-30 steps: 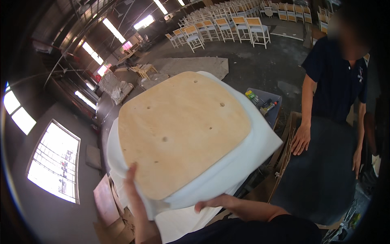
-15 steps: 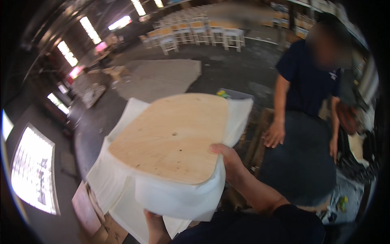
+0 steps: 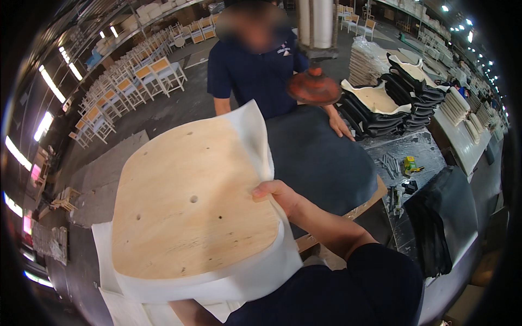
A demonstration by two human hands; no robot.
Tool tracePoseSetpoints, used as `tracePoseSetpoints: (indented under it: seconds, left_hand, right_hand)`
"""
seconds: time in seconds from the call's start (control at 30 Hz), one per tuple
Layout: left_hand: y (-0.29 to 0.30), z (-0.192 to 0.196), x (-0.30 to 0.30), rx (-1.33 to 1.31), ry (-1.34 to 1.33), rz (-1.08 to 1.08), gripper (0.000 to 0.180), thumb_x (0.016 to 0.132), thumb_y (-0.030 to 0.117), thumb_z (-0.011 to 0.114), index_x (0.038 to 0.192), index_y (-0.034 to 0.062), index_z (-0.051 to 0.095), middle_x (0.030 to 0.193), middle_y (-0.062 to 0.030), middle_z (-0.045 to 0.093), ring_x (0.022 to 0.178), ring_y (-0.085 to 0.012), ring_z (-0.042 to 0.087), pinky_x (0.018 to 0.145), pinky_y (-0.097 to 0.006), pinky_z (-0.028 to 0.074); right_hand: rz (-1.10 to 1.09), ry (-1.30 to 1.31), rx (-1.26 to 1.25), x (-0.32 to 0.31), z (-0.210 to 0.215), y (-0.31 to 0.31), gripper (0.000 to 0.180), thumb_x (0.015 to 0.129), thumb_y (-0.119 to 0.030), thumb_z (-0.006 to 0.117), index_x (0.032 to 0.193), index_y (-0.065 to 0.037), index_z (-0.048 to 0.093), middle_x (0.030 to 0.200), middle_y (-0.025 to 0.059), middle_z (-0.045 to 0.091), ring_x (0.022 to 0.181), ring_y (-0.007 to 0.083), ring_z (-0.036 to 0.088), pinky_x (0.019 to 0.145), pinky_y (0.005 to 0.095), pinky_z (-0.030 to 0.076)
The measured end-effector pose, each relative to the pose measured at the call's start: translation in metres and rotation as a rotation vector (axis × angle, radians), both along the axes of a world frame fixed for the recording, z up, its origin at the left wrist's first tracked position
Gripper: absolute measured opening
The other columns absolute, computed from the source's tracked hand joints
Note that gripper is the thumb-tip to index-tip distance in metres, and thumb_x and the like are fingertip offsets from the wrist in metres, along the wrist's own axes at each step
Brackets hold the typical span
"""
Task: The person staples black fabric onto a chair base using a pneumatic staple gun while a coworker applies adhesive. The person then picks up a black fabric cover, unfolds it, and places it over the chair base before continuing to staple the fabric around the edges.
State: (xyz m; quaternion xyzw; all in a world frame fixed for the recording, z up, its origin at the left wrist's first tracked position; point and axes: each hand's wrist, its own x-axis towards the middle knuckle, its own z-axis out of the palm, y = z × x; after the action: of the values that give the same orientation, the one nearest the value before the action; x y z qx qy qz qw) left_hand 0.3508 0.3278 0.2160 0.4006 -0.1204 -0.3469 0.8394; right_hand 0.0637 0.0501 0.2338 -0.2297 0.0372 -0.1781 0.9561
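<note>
A plywood chair seat panel [image 3: 185, 212] with rounded corners and several small holes is lifted in front of me, tilted. White foam padding [image 3: 217, 288] lies against its underside and sticks out past the edges, with one corner curling up. My right hand [image 3: 276, 194] is closed on the right edge, thumb on the wood and fingers out of sight behind. Below the panel only my left forearm [image 3: 191, 314] shows at the lower edge; that hand is hidden under the padding. Beyond my right hand lies a black sheet of covering material [image 3: 321, 163] on a work surface.
A co-worker [image 3: 250, 70] stands across, one hand on the black sheet. A red round press head [image 3: 314, 87] hangs above it. Stacked black-covered seats [image 3: 375, 108], tools [image 3: 399, 195] and black sheets [image 3: 443, 217] are at right. White chairs [image 3: 130, 81] stand far left; more white padding [image 3: 117, 304] lies below.
My view has swung right. The panel with its padding has come round to the right, toward the black sheet, still in my right hand. My left hand has gone out of sight under the padding.
</note>
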Motion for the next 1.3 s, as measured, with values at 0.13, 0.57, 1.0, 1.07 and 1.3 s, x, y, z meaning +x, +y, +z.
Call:
tracePoseSetpoints:
  seconds: [0.13, 0.57, 1.0, 1.07, 1.3]
  left_hand:
    - [-0.061, -0.003, -0.025, -0.024, 0.033, -0.101, 0.057, 0.106, 0.034, 0.071, 0.153, 0.0044, 0.057, 0.143, -0.0152, 0.069, 0.128, -0.0283, 0.069, 0.104, -0.041, 0.06]
    - [-0.171, -0.037, -0.148, -0.017, 0.154, -0.235, 0.056, 0.107, 0.037, 0.069, 0.152, 0.005, 0.059, 0.142, -0.0146, 0.07, 0.126, -0.0275, 0.07, 0.102, -0.041, 0.061]
    - [-0.238, -0.039, -0.19, -0.034, 0.21, -0.29, 0.055, 0.108, 0.04, 0.068, 0.15, 0.0056, 0.06, 0.141, -0.014, 0.071, 0.125, -0.0266, 0.071, 0.1, -0.041, 0.062]
    - [-0.24, -0.039, -0.189, -0.022, 0.21, -0.285, 0.055, 0.108, 0.041, 0.068, 0.15, 0.0057, 0.061, 0.141, -0.014, 0.071, 0.125, -0.0265, 0.071, 0.1, -0.041, 0.062]
    - [-0.249, -0.043, -0.19, -0.02, 0.234, -0.316, 0.055, 0.108, 0.042, 0.067, 0.149, 0.006, 0.061, 0.14, -0.0136, 0.071, 0.124, -0.0261, 0.072, 0.099, -0.041, 0.062]
  right_hand:
    - [-0.04, 0.039, 0.027, -0.069, -0.029, -0.045, 0.075, 0.089, -0.014, 0.073, 0.157, 0.007, 0.051, 0.146, 0.0265, 0.068, 0.128, 0.0365, 0.072, 0.115, 0.0483, 0.055]
    - [-0.011, 0.25, 0.046, -0.269, -0.062, -0.198, 0.064, 0.09, -0.01, 0.068, 0.15, 0.011, 0.058, 0.14, 0.0288, 0.072, 0.125, 0.0384, 0.074, 0.113, 0.0515, 0.057]
    - [-0.061, 0.429, -0.091, -0.335, -0.044, -0.275, 0.075, 0.088, -0.013, 0.071, 0.158, 0.007, 0.052, 0.148, 0.0292, 0.067, 0.13, 0.0388, 0.072, 0.118, 0.0509, 0.053]
    - [-0.026, 0.415, -0.07, -0.333, -0.04, -0.278, 0.074, 0.088, -0.013, 0.071, 0.157, 0.008, 0.053, 0.147, 0.0291, 0.068, 0.129, 0.0387, 0.073, 0.118, 0.0509, 0.053]
    - [-0.062, 0.406, -0.079, -0.342, -0.048, -0.292, 0.071, 0.088, -0.012, 0.072, 0.154, 0.009, 0.056, 0.143, 0.0297, 0.07, 0.125, 0.0395, 0.075, 0.115, 0.05, 0.056]
